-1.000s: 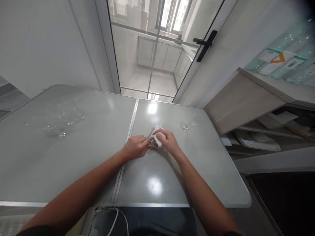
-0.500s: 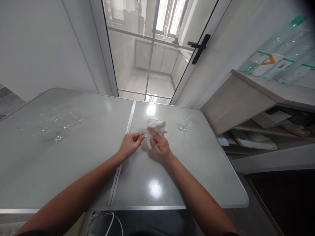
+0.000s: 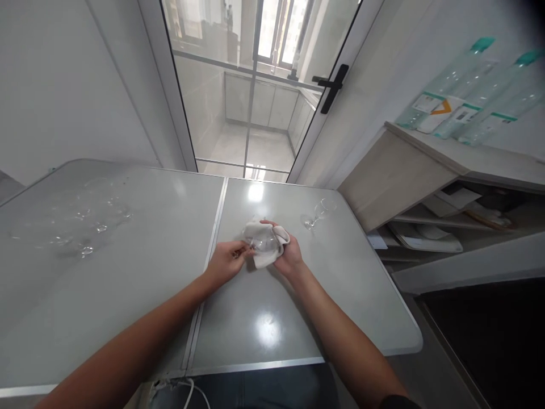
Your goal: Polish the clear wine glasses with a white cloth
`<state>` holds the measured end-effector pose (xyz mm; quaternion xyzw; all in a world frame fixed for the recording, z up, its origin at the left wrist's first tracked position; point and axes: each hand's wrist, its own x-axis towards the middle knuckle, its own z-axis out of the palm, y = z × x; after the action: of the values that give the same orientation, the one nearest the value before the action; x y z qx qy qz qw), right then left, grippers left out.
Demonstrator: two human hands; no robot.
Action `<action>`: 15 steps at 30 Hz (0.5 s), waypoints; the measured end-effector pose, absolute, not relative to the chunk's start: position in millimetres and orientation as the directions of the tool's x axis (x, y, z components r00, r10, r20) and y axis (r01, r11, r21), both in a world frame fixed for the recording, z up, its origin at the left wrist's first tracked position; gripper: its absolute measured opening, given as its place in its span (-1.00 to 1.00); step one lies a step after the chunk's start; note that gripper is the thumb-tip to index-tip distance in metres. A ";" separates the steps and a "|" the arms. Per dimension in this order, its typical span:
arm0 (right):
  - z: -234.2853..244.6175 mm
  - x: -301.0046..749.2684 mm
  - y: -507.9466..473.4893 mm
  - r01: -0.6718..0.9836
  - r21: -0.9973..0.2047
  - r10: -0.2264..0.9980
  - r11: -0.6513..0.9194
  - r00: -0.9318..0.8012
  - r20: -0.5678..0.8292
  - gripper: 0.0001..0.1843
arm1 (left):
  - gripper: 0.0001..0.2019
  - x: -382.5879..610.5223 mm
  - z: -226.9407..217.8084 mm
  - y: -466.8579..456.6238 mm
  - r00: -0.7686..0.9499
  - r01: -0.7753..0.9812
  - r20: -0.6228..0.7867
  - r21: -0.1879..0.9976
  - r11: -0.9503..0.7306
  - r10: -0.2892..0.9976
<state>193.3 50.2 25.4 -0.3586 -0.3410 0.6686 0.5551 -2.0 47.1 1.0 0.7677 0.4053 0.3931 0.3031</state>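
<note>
Over the middle of the grey table [image 3: 298,318], my left hand [image 3: 225,262] pinches the stem of a clear wine glass [image 3: 258,244]. The glass bowl is wrapped in a white cloth [image 3: 266,242]. My right hand [image 3: 287,255] is closed around that cloth from the right and below. Another clear wine glass [image 3: 317,213] lies on its side on the table, a little to the right and farther back.
Several clear glasses [image 3: 85,224] stand on the table's left part. A glass door [image 3: 251,96] with a black handle [image 3: 330,86] rises behind the table. A wooden shelf unit [image 3: 426,187] with papers and plastic bottles [image 3: 460,96] stands at the right.
The cloth has been turned around the glass bowl between my hands, and my right hand now cups it from beneath. The view has shifted slightly rightward.
</note>
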 end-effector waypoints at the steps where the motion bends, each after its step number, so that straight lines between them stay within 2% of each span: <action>1: 22.4 188.5 48.8 -0.522 -0.848 0.996 -0.094 -0.059 -0.074 -0.59 | -0.63 -0.4 2.2 48.1 0.348 0.328 0.273 0.861 -0.389 0.897; 3: 17.3 181.2 43.9 -0.445 -0.893 0.995 0.066 0.092 0.027 -0.54 | -0.55 1.8 4.1 50.4 0.339 0.211 0.121 0.957 -0.200 0.933; 5: 15.1 179.7 38.7 -0.219 -0.951 0.969 0.217 0.162 0.184 -0.50 | -0.53 2.1 4.9 52.9 0.340 0.130 0.020 0.989 -0.068 0.940; 7: 16.3 184.1 36.1 0.083 -0.931 0.931 0.355 0.061 0.360 -0.53 | -0.53 0.5 4.3 54.4 0.321 0.151 0.006 0.987 -0.057 0.947; 8: 17.9 187.7 36.2 0.226 -0.875 0.903 0.427 -0.048 0.428 -0.58 | -0.54 -0.6 3.2 54.5 0.312 0.208 0.042 0.972 -0.112 0.949; 10: 21.9 194.8 38.5 0.433 -0.710 0.831 0.556 -0.289 0.474 -0.72 | -0.59 -2.9 -0.1 53.1 0.335 0.370 0.198 0.871 -0.322 0.921; 12: 24.9 199.8 41.6 0.535 -0.589 0.795 0.605 -0.433 0.424 -0.80 | -0.72 -4.9 -4.1 50.1 0.410 0.496 0.384 0.667 -0.556 0.827; 13: 25.7 201.3 42.8 0.564 -0.579 0.808 0.588 -0.442 0.390 -0.80 | -0.78 -5.8 -5.9 48.5 0.454 0.526 0.457 0.556 -0.644 0.765; 15: 26.0 202.8 44.7 0.560 -0.666 0.868 0.492 -0.371 0.329 -0.77 | -0.83 -7.7 -8.1 45.9 0.513 0.544 0.554 0.381 -0.747 0.656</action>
<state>202.8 44.7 26.0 -0.4490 -0.7956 0.2290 0.3362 -7.7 45.9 -8.1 0.8661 0.3464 0.3515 0.0796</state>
